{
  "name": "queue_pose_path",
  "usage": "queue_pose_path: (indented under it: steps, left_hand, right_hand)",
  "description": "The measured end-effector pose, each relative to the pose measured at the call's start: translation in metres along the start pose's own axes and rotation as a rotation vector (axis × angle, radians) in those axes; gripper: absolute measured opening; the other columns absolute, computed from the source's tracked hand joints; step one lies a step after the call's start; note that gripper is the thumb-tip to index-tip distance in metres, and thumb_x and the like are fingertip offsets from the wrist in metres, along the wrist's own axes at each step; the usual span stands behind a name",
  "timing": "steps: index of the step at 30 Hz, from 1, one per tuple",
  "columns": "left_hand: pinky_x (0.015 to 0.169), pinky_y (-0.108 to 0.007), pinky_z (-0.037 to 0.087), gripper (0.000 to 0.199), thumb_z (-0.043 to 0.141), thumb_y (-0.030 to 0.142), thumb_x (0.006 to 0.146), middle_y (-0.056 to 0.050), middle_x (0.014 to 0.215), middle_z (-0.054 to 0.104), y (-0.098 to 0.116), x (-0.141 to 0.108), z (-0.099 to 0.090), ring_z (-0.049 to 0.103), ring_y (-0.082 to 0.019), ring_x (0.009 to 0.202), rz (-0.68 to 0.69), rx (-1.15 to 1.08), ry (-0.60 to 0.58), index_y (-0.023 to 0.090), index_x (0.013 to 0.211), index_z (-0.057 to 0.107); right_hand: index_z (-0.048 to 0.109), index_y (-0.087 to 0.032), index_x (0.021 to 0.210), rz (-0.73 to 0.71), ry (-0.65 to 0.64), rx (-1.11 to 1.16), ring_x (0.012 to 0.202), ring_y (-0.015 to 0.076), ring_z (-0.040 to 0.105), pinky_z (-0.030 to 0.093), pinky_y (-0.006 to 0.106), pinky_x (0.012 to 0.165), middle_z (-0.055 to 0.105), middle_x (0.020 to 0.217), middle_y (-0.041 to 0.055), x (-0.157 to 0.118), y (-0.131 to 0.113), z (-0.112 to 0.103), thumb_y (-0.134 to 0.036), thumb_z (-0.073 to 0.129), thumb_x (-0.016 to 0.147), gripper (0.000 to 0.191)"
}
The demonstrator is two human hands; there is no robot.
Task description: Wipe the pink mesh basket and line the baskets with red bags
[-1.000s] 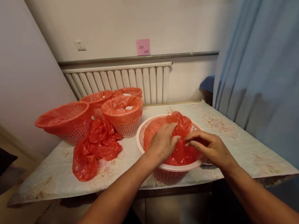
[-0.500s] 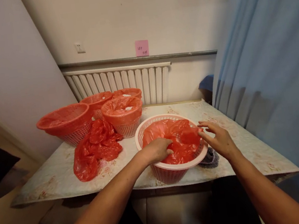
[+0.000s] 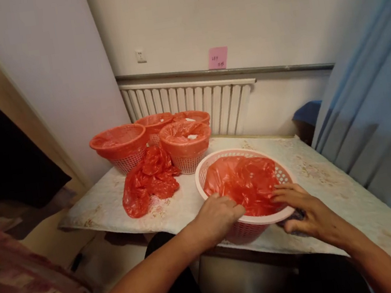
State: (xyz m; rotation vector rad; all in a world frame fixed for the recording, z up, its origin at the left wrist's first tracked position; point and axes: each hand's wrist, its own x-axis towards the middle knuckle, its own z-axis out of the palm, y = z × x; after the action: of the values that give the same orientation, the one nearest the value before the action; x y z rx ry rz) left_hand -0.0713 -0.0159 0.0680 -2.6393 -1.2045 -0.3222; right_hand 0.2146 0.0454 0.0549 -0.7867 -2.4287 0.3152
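Note:
A white perforated plastic basket stands near the table's front edge, with a crumpled red plastic bag spread inside it. My left hand lies over the near left rim, its fingers curled down on the bag's near edge; its thumb is hidden. At the right rim, my right hand has its fingers stretched into the basket and its thumb apart, outside and below the rim. A dark grey cloth-like item lies behind that hand, mostly covered by it.
Several bag-lined baskets stand together at the back left. Before them lies a loose heap of red plastic bags. A flowered cloth covers the table. A radiator runs along the wall; a blue curtain hangs at the right.
My left hand has moved from inside the basket back to its near rim. The right hand has come lower along the right rim, off the raised bag edge. The view has turned left.

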Motion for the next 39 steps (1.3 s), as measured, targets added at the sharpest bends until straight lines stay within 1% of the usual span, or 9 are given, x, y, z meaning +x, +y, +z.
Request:
queue_pose_path:
  steps: [5,10,17,23,27,30,33,36,39]
  left_hand:
    - [0.069,-0.033,0.036,0.014,0.051,0.019,0.095,0.0,0.08,0.067,-0.037,-0.028,-0.008,0.058,-0.017,0.075,-0.055,0.085,0.069,0.018,0.083,0.059]
    - [0.07,-0.032,0.034,0.019,0.05,0.016,0.095,0.0,0.075,0.064,-0.077,-0.07,-0.015,0.055,-0.016,0.071,-0.144,0.133,0.054,0.017,0.078,0.057]
    - [0.078,-0.033,0.038,0.022,0.047,0.009,0.093,-0.001,0.076,0.064,-0.131,-0.128,-0.024,0.057,-0.018,0.076,-0.307,0.21,0.009,0.018,0.076,0.058]
    - [0.082,-0.036,0.04,0.021,0.046,0.008,0.09,-0.003,0.077,0.063,-0.161,-0.159,-0.03,0.057,-0.021,0.079,-0.384,0.272,0.027,0.019,0.077,0.058]
    - [0.087,-0.039,0.041,0.021,0.044,0.011,0.09,-0.005,0.079,0.062,-0.176,-0.17,-0.026,0.056,-0.023,0.082,-0.461,0.37,0.012,0.019,0.078,0.058]
    - [0.09,-0.041,0.043,0.019,0.044,0.012,0.09,-0.007,0.083,0.063,-0.18,-0.174,-0.022,0.057,-0.024,0.087,-0.526,0.39,0.006,0.018,0.08,0.06]
    - [0.094,-0.045,0.043,0.022,0.044,0.012,0.089,-0.013,0.103,0.066,-0.174,-0.174,-0.019,0.057,-0.028,0.104,-0.553,0.367,0.079,0.016,0.098,0.064]
    - [0.099,-0.051,0.042,0.039,0.041,0.009,0.088,-0.019,0.13,0.057,-0.152,-0.17,-0.016,0.048,-0.033,0.126,-0.605,0.349,0.262,0.014,0.123,0.056]
    - [0.104,-0.053,0.041,0.047,0.039,0.005,0.087,-0.02,0.138,0.051,-0.109,-0.159,-0.003,0.043,-0.031,0.132,-0.585,0.271,0.499,0.015,0.132,0.048]
  right_hand:
    - [0.064,-0.021,0.091,-0.079,0.052,-0.011,0.103,0.0227,0.056,0.046,0.039,0.092,0.065,0.098,0.0086,0.03,-0.031,0.029,-0.032,0.055,0.094,0.015]
    - [0.059,-0.019,0.081,-0.131,0.068,0.007,0.087,0.02,0.054,0.045,0.034,0.08,0.061,0.084,0.0059,0.076,-0.054,0.074,-0.018,0.05,0.094,0.016]
    - [0.062,-0.019,0.089,-0.243,0.074,-0.046,0.089,0.0203,0.051,0.043,0.034,0.081,0.061,0.089,0.0058,0.145,-0.082,0.121,-0.015,0.05,0.093,0.013]
    - [0.062,-0.019,0.087,-0.294,0.102,-0.07,0.09,0.0193,0.05,0.043,0.033,0.081,0.06,0.09,0.0052,0.188,-0.089,0.16,-0.016,0.047,0.094,0.018]
    - [0.065,-0.017,0.096,-0.283,0.072,-0.119,0.095,0.0207,0.052,0.046,0.035,0.085,0.063,0.096,0.008,0.204,-0.094,0.177,-0.019,0.045,0.096,0.02]
    - [0.062,-0.016,0.116,-0.229,0.1,-0.193,0.118,0.0287,0.047,0.044,0.046,0.094,0.058,0.124,0.0149,0.205,-0.101,0.181,-0.017,0.045,0.096,0.027]
    - [0.051,-0.014,0.134,-0.159,0.17,-0.217,0.135,0.0366,0.033,0.037,0.059,0.103,0.043,0.144,0.0184,0.196,-0.109,0.175,-0.013,0.046,0.092,0.042]
    - [0.044,-0.012,0.14,-0.154,0.25,-0.13,0.137,0.0321,0.033,0.036,0.055,0.109,0.04,0.147,0.0184,0.177,-0.108,0.164,-0.013,0.047,0.091,0.049]
    - [0.04,-0.013,0.142,-0.14,0.343,-0.047,0.134,0.0259,0.041,0.039,0.048,0.111,0.045,0.144,0.0165,0.145,-0.09,0.165,-0.011,0.044,0.09,0.052]
